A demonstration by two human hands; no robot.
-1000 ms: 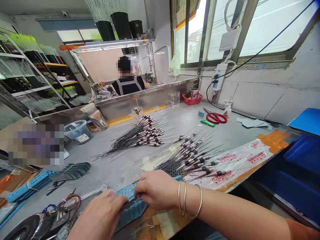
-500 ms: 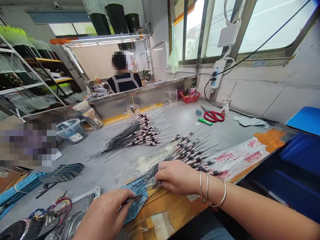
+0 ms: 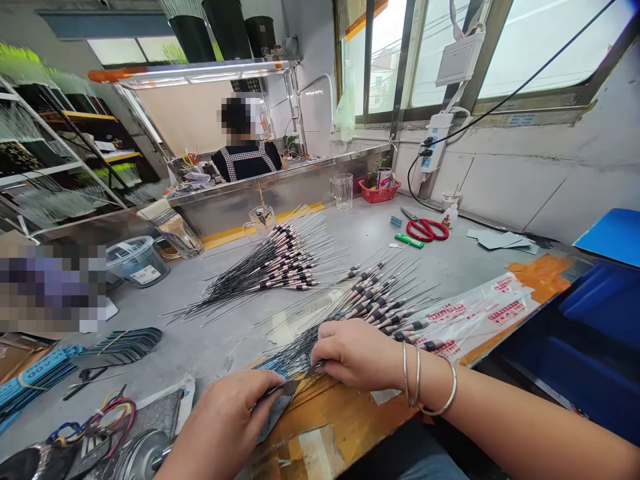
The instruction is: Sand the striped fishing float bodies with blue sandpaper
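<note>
- Blue and flat, the card [image 3: 278,408] lies at the near edge of the table [image 3: 200,333], clamped between the thumb and fingertips of the left hand [image 3: 225,427]. Its far tip sticks out toward the other hand.
- The right hand [image 3: 357,353] rests just beyond that tip, wearing silver bangles [image 3: 430,390] at the wrist. Its fingers are closed on the near ends of the thin black stems [image 3: 295,353].
- Those stems run back into the near heap of floats [image 3: 380,300], which lies partly over printed plastic bags [image 3: 475,310].
- A second, larger heap [image 3: 280,267] fans out at mid-table, well apart from both hands.
- Farther off are red scissors [image 3: 427,230], a glass mug [image 3: 343,191] and a red basket [image 3: 379,195].
- A plastic tub [image 3: 137,261] stands to the left, and a seated co-worker [image 3: 245,157] is behind the metal partition [image 3: 300,190].
</note>
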